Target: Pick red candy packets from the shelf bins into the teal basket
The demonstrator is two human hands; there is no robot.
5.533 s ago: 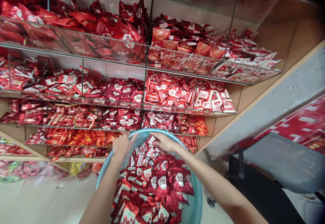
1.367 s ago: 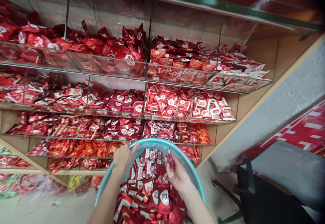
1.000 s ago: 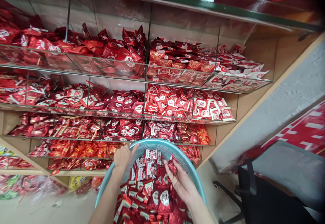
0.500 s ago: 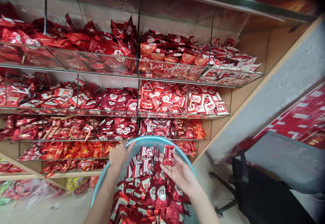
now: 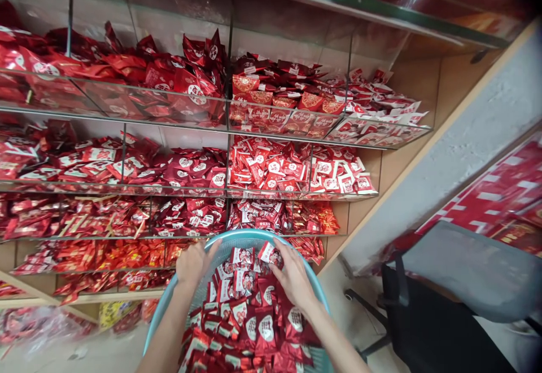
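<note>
A teal basket [image 5: 157,328] full of red and white candy packets [image 5: 266,328] stands at the bottom middle. My left hand [image 5: 193,263] grips the basket's upper left rim, with the thumb along its inside. Over the basket's right side, my right hand [image 5: 293,274] has its thumb and fingers around a small red and white packet [image 5: 271,253] near the far rim. The packet's printed side faces up.
Glass-fronted shelves [image 5: 178,192] with many red packets rise beyond the basket. A black office chair [image 5: 440,322] stands at the right, beside a grey wall [image 5: 478,130]. Clear plastic bags [image 5: 42,319] lie under the lowest shelf at left.
My right hand has turned from palm up to palm down. The dark red packet on its fingers is gone, and a red and white one is now at its fingertips. My left hand stays on the rim.
</note>
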